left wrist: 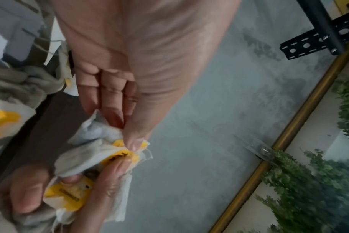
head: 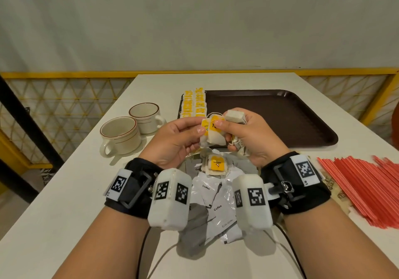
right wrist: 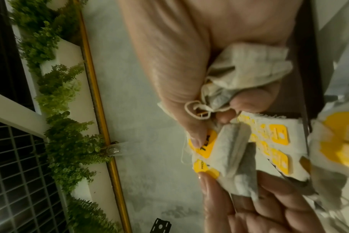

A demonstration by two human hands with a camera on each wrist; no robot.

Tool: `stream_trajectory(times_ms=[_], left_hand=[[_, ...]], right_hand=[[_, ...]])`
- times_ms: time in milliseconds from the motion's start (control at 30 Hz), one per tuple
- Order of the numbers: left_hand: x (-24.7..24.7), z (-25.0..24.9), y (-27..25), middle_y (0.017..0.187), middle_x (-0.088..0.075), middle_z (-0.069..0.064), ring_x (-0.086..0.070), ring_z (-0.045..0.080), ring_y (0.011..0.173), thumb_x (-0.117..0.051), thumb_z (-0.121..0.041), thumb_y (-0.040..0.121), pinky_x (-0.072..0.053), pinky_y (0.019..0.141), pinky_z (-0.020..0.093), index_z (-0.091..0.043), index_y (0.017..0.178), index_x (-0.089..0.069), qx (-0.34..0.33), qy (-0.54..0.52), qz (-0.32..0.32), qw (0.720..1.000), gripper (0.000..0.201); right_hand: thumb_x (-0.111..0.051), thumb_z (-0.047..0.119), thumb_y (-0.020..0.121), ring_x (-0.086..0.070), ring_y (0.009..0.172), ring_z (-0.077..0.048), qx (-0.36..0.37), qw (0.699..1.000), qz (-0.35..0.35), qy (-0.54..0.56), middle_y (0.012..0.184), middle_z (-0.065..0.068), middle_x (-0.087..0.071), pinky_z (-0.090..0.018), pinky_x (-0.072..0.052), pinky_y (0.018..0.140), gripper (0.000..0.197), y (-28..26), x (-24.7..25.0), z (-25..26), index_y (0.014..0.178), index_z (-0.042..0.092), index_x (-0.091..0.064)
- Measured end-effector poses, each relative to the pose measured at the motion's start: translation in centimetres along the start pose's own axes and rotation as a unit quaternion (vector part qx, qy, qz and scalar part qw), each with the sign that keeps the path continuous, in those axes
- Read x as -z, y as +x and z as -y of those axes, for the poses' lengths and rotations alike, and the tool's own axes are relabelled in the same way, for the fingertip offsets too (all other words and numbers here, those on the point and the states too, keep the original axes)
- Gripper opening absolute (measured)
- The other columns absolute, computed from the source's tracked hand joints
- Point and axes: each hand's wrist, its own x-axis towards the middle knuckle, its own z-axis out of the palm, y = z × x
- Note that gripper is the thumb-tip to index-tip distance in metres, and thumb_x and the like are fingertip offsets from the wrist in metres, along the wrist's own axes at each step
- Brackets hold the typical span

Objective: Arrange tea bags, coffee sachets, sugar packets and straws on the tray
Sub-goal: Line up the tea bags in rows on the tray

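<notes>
I hold both hands up over the surface point(head: 64, 192), just short of the tray point(head: 280, 114), so the tangled strings can come apart before anything is laid down. My left hand point(head: 172, 142) pinches one tea bag point(head: 212, 137) by its yellow tag, thumb against fingers; the bag hangs with its long axis roughly upright, tag topmost. My right hand point(head: 250, 134) is curled round a bunch of tea bags point(head: 234, 116), its thumb pressing a tag too. Two rows of laid tea bags point(head: 194, 105) run away from me along the tray's left edge.
</notes>
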Motion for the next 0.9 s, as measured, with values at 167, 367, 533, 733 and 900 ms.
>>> stream_trajectory(times_ms=[167, 367, 533, 733, 900], left_hand=[[0.3, 0.1, 0.4, 0.086, -0.071, 0.006, -0.066, 0.012, 0.068, -0.063, 0.001, 0.08, -0.054, 0.058, 0.018, -0.008, 0.096, -0.065, -0.041, 0.007, -0.07, 0.997, 0.018], [-0.1, 0.2, 0.2, 0.081, -0.071, 0.005, -0.065, 0.01, 0.065, -0.06, 0.002, 0.083, -0.05, 0.053, 0.016, -0.006, 0.095, -0.066, -0.068, 0.05, -0.047, 0.995, 0.015], [-0.6, 0.5, 0.2, 0.082, -0.071, 0.004, -0.066, 0.014, 0.068, -0.058, 0.001, 0.084, -0.05, 0.052, 0.019, -0.009, 0.091, -0.066, -0.076, 0.018, -0.05, 0.996, 0.015], [0.0, 0.6, 0.6, 0.085, -0.066, 0.006, -0.057, 0.016, 0.072, -0.062, 0.0, 0.085, -0.046, 0.058, 0.018, -0.014, 0.088, -0.065, -0.109, 0.003, -0.119, 0.987, 0.015], [-0.5, 0.7, 0.3, 0.081, -0.069, 0.004, -0.06, 0.016, 0.07, -0.059, 0.0, 0.086, -0.048, 0.061, 0.023, -0.012, 0.088, -0.065, -0.113, 0.042, -0.075, 0.99, 0.014]], right_hand=[[-0.069, 0.01, 0.084, -0.047, 0.055, -0.01, -0.027, 0.999, 0.016, 0.016, 0.069, -0.003, -0.057, -0.02, -0.036, 0.039, 0.007, -0.1, 0.4, 0.5, 0.085, 0.014, -0.063], [-0.069, 0.008, 0.083, -0.052, 0.053, -0.009, -0.041, 0.997, 0.072, 0.008, 0.066, 0.003, -0.065, -0.018, -0.037, 0.038, 0.01, -0.7, -0.2, 0.5, 0.082, 0.017, -0.065], [-0.07, 0.01, 0.081, -0.057, 0.059, -0.012, -0.058, 0.996, 0.037, 0.062, 0.075, -0.002, -0.066, -0.017, -0.037, 0.039, 0.01, -0.4, -0.8, 0.1, 0.089, 0.013, -0.064], [-0.071, 0.012, 0.071, -0.043, 0.058, -0.008, -0.148, 0.971, 0.111, 0.153, 0.074, -0.003, -0.062, -0.013, -0.035, 0.038, 0.013, -0.4, -0.3, 0.6, 0.084, 0.009, -0.072], [-0.072, 0.015, 0.071, -0.042, 0.056, -0.007, -0.121, 0.98, 0.078, 0.137, 0.071, 0.001, -0.064, -0.013, -0.034, 0.039, 0.027, -0.5, -1.2, -0.1, 0.097, 0.008, -0.07]])
